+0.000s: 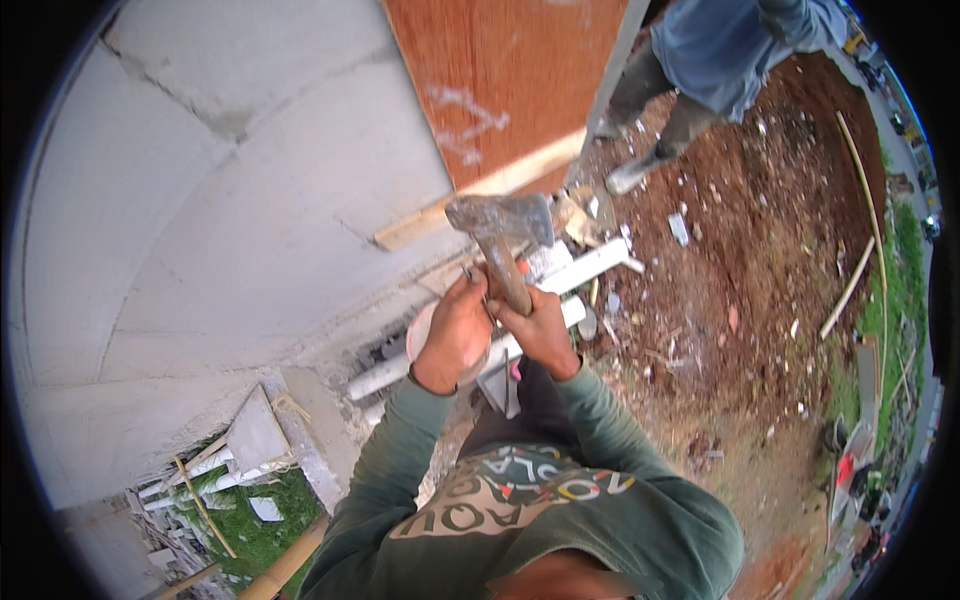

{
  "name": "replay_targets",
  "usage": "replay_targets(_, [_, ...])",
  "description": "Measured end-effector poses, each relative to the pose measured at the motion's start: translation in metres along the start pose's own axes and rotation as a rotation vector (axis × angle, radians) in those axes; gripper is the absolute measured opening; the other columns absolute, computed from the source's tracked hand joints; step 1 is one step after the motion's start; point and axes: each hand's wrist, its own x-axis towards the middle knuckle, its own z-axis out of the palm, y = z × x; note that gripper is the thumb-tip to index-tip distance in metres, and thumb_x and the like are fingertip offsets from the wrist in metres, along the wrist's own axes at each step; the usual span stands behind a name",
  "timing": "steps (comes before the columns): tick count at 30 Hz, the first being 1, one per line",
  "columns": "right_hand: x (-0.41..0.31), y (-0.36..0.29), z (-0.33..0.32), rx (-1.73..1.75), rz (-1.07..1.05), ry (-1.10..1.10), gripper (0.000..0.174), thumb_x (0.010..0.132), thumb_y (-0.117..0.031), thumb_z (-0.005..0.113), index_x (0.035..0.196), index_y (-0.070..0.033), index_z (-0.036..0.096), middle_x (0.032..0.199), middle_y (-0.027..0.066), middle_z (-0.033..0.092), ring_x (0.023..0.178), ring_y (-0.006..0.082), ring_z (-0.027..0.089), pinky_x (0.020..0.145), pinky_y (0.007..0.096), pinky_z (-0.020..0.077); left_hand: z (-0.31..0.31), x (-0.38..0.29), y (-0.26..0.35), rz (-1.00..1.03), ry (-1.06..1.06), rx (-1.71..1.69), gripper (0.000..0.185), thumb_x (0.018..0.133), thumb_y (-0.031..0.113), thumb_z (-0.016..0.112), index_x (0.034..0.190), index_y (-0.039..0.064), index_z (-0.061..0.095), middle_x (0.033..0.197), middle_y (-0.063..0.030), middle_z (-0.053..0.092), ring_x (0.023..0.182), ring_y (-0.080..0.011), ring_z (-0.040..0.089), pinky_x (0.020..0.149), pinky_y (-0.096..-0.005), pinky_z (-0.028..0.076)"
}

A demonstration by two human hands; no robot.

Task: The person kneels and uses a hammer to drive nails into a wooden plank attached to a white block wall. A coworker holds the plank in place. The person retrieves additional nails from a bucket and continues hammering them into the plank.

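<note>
My right hand (541,330) grips the wooden handle of a hatchet (506,274), whose worn grey steel head points up and away from me. Close beside it, my left hand (459,326) pinches what looks like a thin nail (468,273) between thumb and finger. Its far end is hard to make out. Both hands are together in front of my chest, above a round pale container (421,330) that the left hand partly hides. Beyond the hatchet head stands a reddish plywood panel (510,82) with a timber batten (517,166) along its lower edge.
A grey plastered wall (247,210) rises on the left. White pipes (585,268) lie at its foot. Another person (712,60) in a blue shirt and boots stands at upper right on littered reddish soil (720,262). A bamboo pole (289,559) is at lower left.
</note>
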Motion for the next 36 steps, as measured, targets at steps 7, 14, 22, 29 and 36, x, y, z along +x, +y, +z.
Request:
replay_targets(7, [0.034, -0.050, -0.049, 0.166, -0.080, -0.019, 0.031, 0.085, -0.017, 0.072, 0.110, 0.000, 0.067, 0.087, 0.0054, 0.069, 0.079, 0.0084, 0.060, 0.071, 0.0276, 0.0514, 0.070, 0.040, 0.006, 0.056, -0.050, 0.144, 0.050, 0.098, 0.031, 0.053, 0.136, 0.000, 0.042, 0.135, -0.0173, 0.052, 0.124, -0.0272, 0.051, 0.108, -0.0423, 0.037])
replay_targets(14, [0.006, -0.026, -0.077, 0.197, 0.018, 0.065, 0.029, 0.082, -0.008, 0.073, 0.107, 0.004, 0.065, 0.078, 0.0024, 0.068, 0.069, 0.0071, 0.058, 0.062, 0.0236, 0.0484, 0.057, 0.031, -0.035, 0.044, -0.055, 0.070, 0.031, 0.102, 0.023, 0.048, 0.117, -0.004, 0.055, 0.115, -0.0120, 0.062, 0.108, -0.0210, 0.058, 0.097, -0.0360, 0.044])
replay_targets(22, [-0.023, -0.019, -0.074, 0.244, 0.108, 0.001, 0.017, 0.083, -0.009, 0.072, 0.093, 0.003, 0.066, 0.076, 0.0057, 0.070, 0.070, 0.0086, 0.062, 0.062, 0.0222, 0.0482, 0.054, -0.007, -0.060, 0.138, 0.242, 0.322, 0.025, 0.104, 0.023, 0.045, 0.108, 0.002, 0.057, 0.093, -0.0045, 0.059, 0.088, -0.0117, 0.058, 0.080, -0.0293, 0.049])
replay_targets(29, [0.018, -0.007, -0.083, 0.187, -0.129, -0.008, 0.022, 0.083, -0.018, 0.075, 0.076, -0.002, 0.061, 0.054, -0.0023, 0.052, 0.044, 0.0050, 0.047, 0.040, 0.0227, 0.0358, 0.070, 0.004, -0.026, 0.343, 0.357, 1.026, 0.018, 0.099, 0.020, 0.056, 0.104, 0.004, 0.064, 0.069, 0.0085, 0.044, 0.063, -0.0009, 0.036, 0.055, -0.0188, 0.029])
replay_targets(36, [0.000, 0.034, -0.077, 0.214, -0.131, -0.108, 0.022, 0.082, -0.019, 0.076, 0.084, 0.001, 0.066, 0.067, 0.0018, 0.061, 0.064, 0.0066, 0.053, 0.056, 0.0262, 0.0436, 0.042, -0.006, -0.059, 0.339, 0.303, 1.112, 0.022, 0.094, 0.020, 0.064, 0.103, 0.000, 0.066, 0.092, -0.0022, 0.066, 0.085, -0.0098, 0.056, 0.076, -0.0262, 0.046])
